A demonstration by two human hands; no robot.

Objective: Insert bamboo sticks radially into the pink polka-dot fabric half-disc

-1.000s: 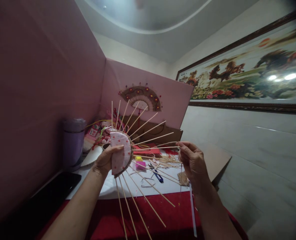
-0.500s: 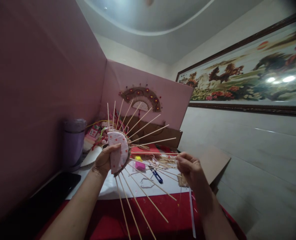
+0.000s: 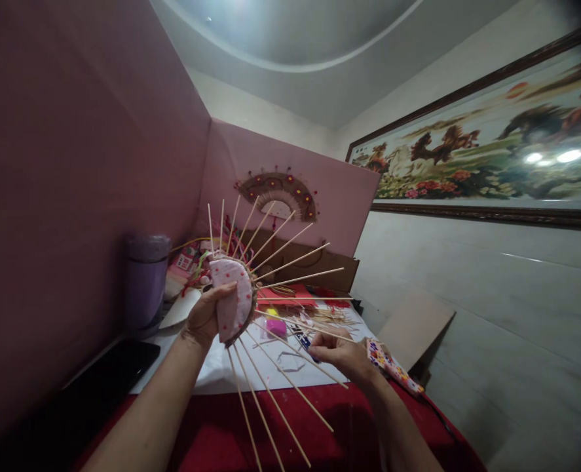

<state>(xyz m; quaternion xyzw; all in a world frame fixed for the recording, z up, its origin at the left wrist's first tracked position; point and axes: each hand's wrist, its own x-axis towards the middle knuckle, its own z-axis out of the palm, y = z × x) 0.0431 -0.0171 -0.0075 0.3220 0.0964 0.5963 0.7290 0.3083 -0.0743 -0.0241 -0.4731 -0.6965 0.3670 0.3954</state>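
My left hand (image 3: 206,313) grips a half-round fan base (image 3: 235,288) covered in pale cloth with small red dots, thumb on its face. Thin wooden sticks (image 3: 302,273) spread out from its curved edge like rays. My right hand (image 3: 338,351) is among the lower-right sticks, thumb and fingers curled together; whether a stick is between the fingertips I cannot make out. Just behind those fingers lies a blue-handled cutter (image 3: 302,337), partly covered. To the left of it is a pink block (image 3: 276,326) in clear wrapping, with a yellow piece (image 3: 271,313) behind.
A finished-looking fan (image 3: 295,187) hangs on the pink board. On the left stand a purple tumbler (image 3: 145,282) and a black phone (image 3: 123,367). At right, a flower-patterned tool (image 3: 398,373) with a dark cord lies beside my forearm. Red cloth (image 3: 211,426) covers the table front.
My right hand has left the end of the stick pointing right and come down and leftward to the lower sticks. The flower-patterned tool now shows. My left hand holds nearly still.
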